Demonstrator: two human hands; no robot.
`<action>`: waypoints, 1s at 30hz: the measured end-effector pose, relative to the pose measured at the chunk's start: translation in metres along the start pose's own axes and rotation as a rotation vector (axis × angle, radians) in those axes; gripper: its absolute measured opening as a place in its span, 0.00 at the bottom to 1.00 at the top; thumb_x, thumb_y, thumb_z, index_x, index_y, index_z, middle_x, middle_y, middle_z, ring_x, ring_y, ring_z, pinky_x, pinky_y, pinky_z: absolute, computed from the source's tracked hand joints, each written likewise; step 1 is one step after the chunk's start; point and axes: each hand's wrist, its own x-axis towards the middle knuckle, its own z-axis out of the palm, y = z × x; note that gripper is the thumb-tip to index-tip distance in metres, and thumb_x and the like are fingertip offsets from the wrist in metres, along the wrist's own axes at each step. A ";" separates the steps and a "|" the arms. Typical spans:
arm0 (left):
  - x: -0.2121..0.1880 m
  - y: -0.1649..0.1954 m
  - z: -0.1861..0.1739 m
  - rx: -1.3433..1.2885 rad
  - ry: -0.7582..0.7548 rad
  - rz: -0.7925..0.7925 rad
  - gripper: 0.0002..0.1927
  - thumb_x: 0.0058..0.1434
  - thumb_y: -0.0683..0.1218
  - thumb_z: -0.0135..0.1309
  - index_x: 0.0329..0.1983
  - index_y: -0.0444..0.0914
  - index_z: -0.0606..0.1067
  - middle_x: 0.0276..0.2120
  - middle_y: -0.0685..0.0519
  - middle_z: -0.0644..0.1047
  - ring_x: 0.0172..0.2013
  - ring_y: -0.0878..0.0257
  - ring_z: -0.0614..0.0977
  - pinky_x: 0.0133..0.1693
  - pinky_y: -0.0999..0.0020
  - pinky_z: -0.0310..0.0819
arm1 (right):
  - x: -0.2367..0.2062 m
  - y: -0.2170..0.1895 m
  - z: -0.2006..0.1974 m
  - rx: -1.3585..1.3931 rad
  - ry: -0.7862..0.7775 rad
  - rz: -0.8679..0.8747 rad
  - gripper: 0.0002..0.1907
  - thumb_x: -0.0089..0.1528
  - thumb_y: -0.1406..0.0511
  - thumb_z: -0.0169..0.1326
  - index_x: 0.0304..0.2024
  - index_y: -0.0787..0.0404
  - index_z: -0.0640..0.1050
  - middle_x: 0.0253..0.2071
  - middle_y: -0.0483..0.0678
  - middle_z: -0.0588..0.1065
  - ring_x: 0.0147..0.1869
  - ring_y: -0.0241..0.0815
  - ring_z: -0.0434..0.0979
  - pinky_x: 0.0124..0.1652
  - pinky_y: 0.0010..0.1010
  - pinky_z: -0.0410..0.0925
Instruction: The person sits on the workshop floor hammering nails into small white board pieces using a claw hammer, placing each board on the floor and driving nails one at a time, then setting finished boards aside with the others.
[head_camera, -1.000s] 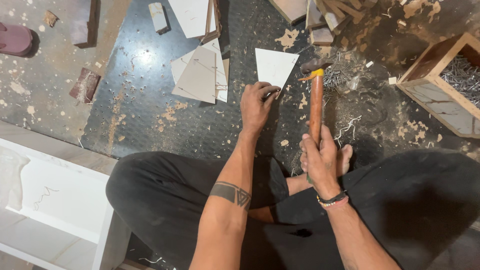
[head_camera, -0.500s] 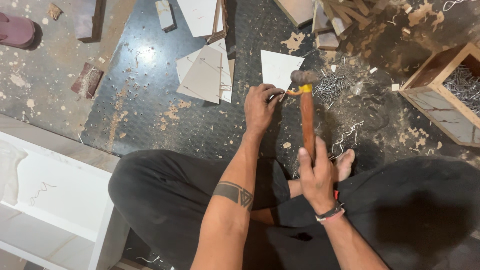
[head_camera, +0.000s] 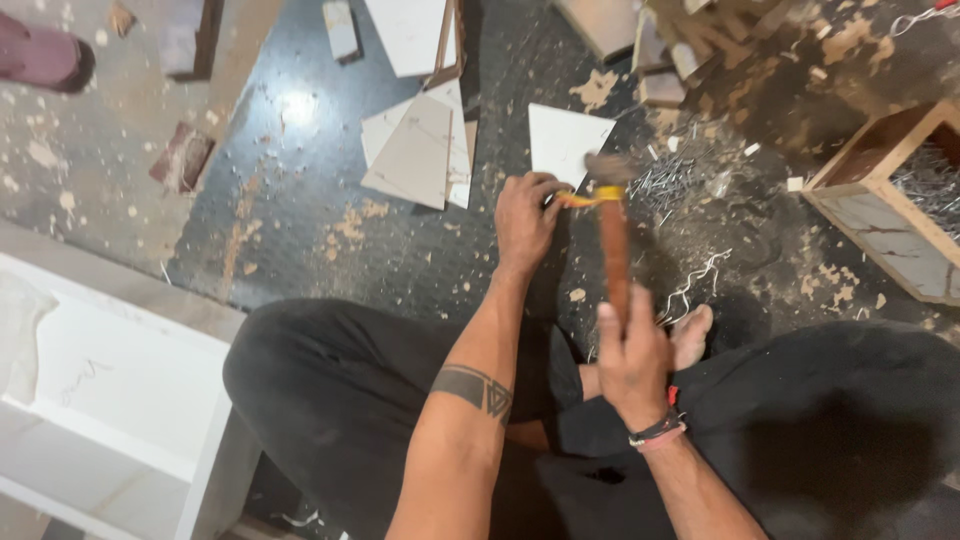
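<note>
The person sits cross-legged on a dark floor (head_camera: 300, 250) littered with sawdust and wood chips. The right hand (head_camera: 632, 355) is closed around the lower end of a hammer (head_camera: 612, 245), whose brown wooden handle points away from the body; the head, with a yellow band just under it, is motion-blurred and sits just beside the left hand. The left hand (head_camera: 525, 215) rests low on the floor with fingers curled and pinched together at the thumb side, next to the hammer head; what it pinches is too small and blurred to tell. A dark band tattoo marks the left forearm, and a bracelet sits on the right wrist.

Just beyond the hammer head lies a white triangular panel offcut (head_camera: 565, 140). To its right is a loose pile of nails (head_camera: 665, 180), scattered on the floor. Farther right stands an open wooden box (head_camera: 880, 215) holding more nails. To the left of the left hand, several pale board pieces (head_camera: 420, 150) lie stacked and overlapping. A white cabinet frame (head_camera: 110, 390) lies at the lower left, close to the person's knee. A bare foot (head_camera: 692, 335) shows just right of the right hand.
</note>
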 end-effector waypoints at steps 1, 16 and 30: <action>0.001 0.001 0.000 -0.001 0.014 0.004 0.09 0.56 0.45 0.63 0.40 0.45 0.85 0.43 0.57 0.80 0.45 0.54 0.77 0.49 0.60 0.70 | 0.004 0.001 0.002 -0.083 -0.024 0.013 0.21 0.68 0.57 0.47 0.60 0.60 0.70 0.28 0.53 0.77 0.32 0.50 0.79 0.35 0.42 0.67; 0.003 0.018 -0.003 0.167 0.087 -0.020 0.06 0.62 0.45 0.59 0.39 0.40 0.82 0.37 0.50 0.81 0.42 0.52 0.80 0.46 0.55 0.69 | 0.032 0.023 0.003 0.886 0.005 0.144 0.15 0.70 0.64 0.43 0.58 0.61 0.67 0.28 0.43 0.68 0.16 0.28 0.60 0.14 0.21 0.56; 0.004 0.066 0.010 0.190 -0.208 0.272 0.19 0.56 0.40 0.54 0.52 0.39 0.76 0.45 0.49 0.79 0.46 0.50 0.79 0.48 0.55 0.74 | 0.030 -0.006 -0.010 0.865 0.228 0.184 0.14 0.71 0.66 0.44 0.58 0.62 0.68 0.26 0.44 0.66 0.16 0.28 0.59 0.15 0.21 0.56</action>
